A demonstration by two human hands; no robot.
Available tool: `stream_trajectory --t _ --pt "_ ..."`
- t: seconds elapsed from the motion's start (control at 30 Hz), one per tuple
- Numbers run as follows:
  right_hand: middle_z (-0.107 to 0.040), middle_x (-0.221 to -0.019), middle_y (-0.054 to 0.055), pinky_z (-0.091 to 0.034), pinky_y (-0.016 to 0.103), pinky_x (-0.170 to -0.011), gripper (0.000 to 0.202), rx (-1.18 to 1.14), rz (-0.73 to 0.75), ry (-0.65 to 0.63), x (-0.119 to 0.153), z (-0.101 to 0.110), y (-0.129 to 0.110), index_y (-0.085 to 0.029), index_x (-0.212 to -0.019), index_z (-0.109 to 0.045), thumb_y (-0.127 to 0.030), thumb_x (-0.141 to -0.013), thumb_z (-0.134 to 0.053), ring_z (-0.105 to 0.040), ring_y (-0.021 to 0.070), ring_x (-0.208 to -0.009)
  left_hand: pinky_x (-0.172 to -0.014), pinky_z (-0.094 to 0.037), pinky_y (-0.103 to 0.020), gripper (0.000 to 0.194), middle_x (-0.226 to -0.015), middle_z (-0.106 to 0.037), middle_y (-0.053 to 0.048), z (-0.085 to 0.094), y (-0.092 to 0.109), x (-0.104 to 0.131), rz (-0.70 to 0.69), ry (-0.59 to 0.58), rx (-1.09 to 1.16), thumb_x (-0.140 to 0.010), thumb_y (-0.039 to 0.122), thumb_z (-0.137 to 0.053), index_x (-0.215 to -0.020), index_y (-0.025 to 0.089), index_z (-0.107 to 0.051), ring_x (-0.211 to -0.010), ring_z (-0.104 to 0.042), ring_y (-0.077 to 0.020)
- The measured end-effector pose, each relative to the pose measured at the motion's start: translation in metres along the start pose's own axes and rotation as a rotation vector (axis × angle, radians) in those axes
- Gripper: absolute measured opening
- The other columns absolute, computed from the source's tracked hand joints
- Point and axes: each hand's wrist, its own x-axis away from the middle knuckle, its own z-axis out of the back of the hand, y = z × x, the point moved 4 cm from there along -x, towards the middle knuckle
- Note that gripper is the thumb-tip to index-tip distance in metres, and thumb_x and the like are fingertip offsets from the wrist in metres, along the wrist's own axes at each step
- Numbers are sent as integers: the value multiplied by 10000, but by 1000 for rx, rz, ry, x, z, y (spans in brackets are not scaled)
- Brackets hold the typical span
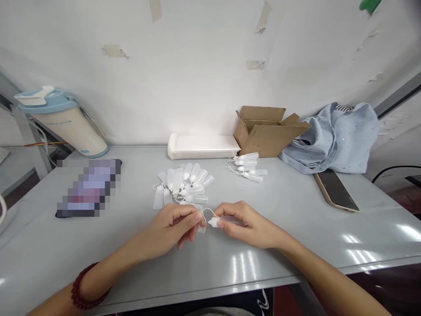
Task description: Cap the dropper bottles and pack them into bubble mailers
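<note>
My right hand pinches a small translucent plastic dropper bottle lying sideways, its white pointed tip facing left. A thin white strap arches from the bottle's neck to my left hand. The thumb and fingers of that hand are closed at the strap's other end; any cap there is hidden. A clear piece shows just beneath the left fingertips, and I cannot tell whether it is held. Just beyond my hands lies a loose pile of similar bottles, many with looped straps.
A smaller bottle group lies at the back right. Behind stand a stack of white trays and an open cardboard box. A tumbler and a blurred-out phone are left; a blue cloth bag and another phone are right.
</note>
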Motion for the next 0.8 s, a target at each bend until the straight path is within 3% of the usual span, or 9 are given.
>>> stream_trajectory --t 0.1,0.3,0.63,0.8 --pt "-559 -754 -4 -354 214 -593 216 -1 1 20 1 2 -1 -156 -929 -598 -309 -916 -446 -443 99 -635 -469 -380 -195 365 -567 -526 39 5 1 0 8 45 3 -915 413 -412 -763 156 -623 -452 -464 -75" --pt "-553 -741 -7 -363 220 -599 212 -4 -4 8 1 1 -1 -158 -947 -605 -295 -913 -447 -441 99 -626 -481 -375 -191 288 -579 -505 47 2 5 2 32 -4 -45 -886 386 -489 -743 163 -601 -484 -459 -77" --pt "-390 -604 -62 -285 198 -497 157 -32 -16 -42 -3 -6 0 -132 -894 -602 -225 -886 -476 -325 64 -516 -452 -334 -182 273 -568 -493 40 -6 5 3 42 -19 -121 -870 345 -481 -702 157 -587 -487 -407 -79" --pt "-498 -691 -25 -342 209 -546 217 -44 -12 -33 -2 -10 -2 -138 -1004 -604 -278 -904 -470 -413 85 -584 -473 -322 -190 283 -552 -516 40 7 13 3 7 -35 -244 -875 345 -480 -707 161 -616 -478 -418 -79"
